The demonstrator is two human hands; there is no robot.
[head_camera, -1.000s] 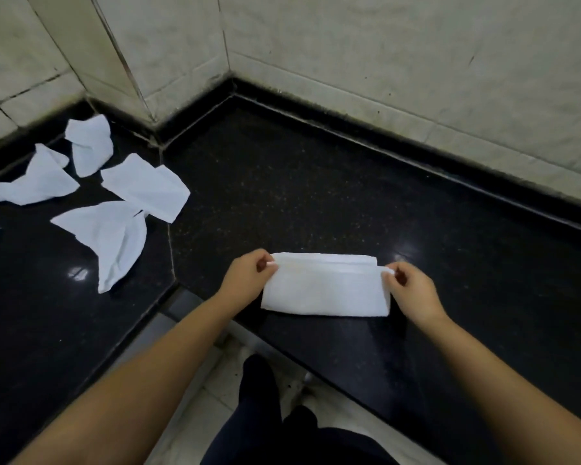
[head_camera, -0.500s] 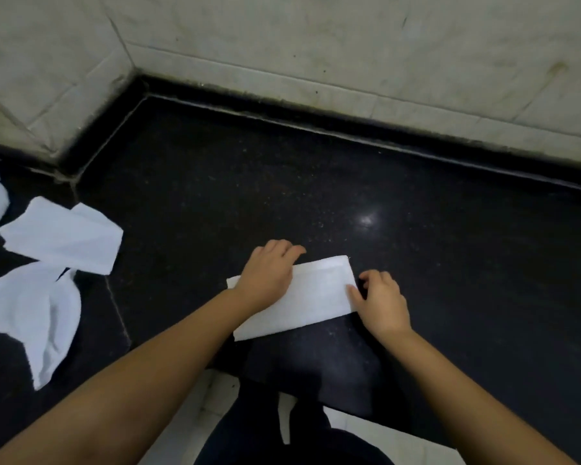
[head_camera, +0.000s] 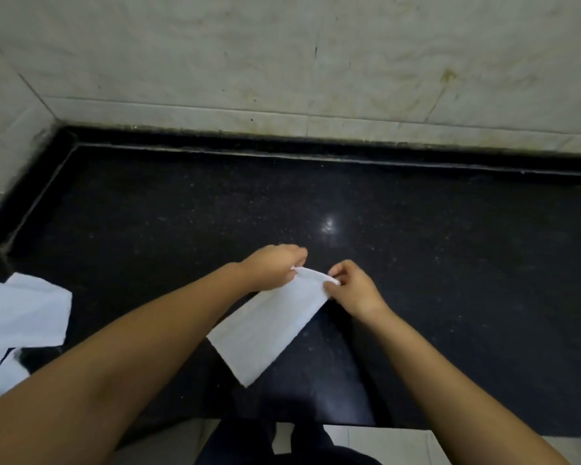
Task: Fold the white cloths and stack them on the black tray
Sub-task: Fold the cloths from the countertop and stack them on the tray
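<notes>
Lifted now: the folded white cloth [head_camera: 269, 333], flat on the black surface [head_camera: 450, 263] half a second ago, has its far end raised and now runs lengthways toward the person. Both hands have moved to that far short edge. Left hand [head_camera: 272, 268] pinches the left corner, fingers curled round it. Right hand [head_camera: 354, 286] pinches the right corner between thumb and fingers. Near end of the cloth slopes down over the front of the surface; whether it touches, cannot tell. More unfolded white cloths [head_camera: 21, 317] lie at the left edge, well apart from the hands, fewer of them in view than before. Pale tiled wall [head_camera: 316, 62] behind the surface. Person's dark-trousered legs [head_camera: 282, 444] below, over a light floor.
</notes>
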